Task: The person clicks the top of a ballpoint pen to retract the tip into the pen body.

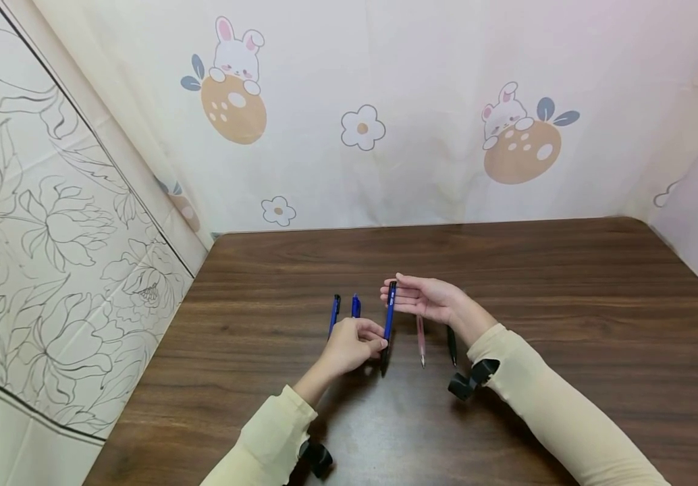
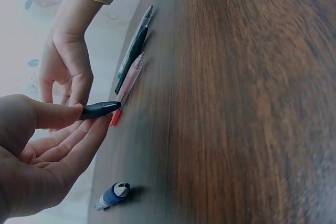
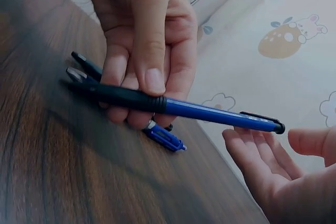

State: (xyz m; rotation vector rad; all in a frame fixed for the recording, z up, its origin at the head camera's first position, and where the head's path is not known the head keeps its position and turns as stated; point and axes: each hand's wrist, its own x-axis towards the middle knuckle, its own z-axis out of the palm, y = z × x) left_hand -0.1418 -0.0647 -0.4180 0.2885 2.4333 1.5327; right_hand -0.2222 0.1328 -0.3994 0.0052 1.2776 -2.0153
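My left hand [image 1: 354, 343] pinches a blue pen [image 1: 390, 312] by its black grip, with the thumb on top and fingers beneath. The pen is raised off the table, its clip end toward the back. At that end my right hand [image 1: 433, 299] has its palm turned in, its fingers extended behind the pen and its thumb apart; contact cannot be told. Two more blue pens, one with a black clip [image 1: 334, 314] and one with a blue clip [image 1: 356, 306], lie partly hidden by the left hand. Below the right hand lie a pink pen [image 1: 420, 341] and a black pen [image 1: 451, 345].
The pens lie on a dark wood table [image 1: 264, 412]. A clear pen [image 2: 147, 17] lies beside the black one in the left wrist view. A printed curtain [image 1: 373, 182] hangs behind the table's back edge, and a floral sheet [image 1: 69, 223] hangs on the left.
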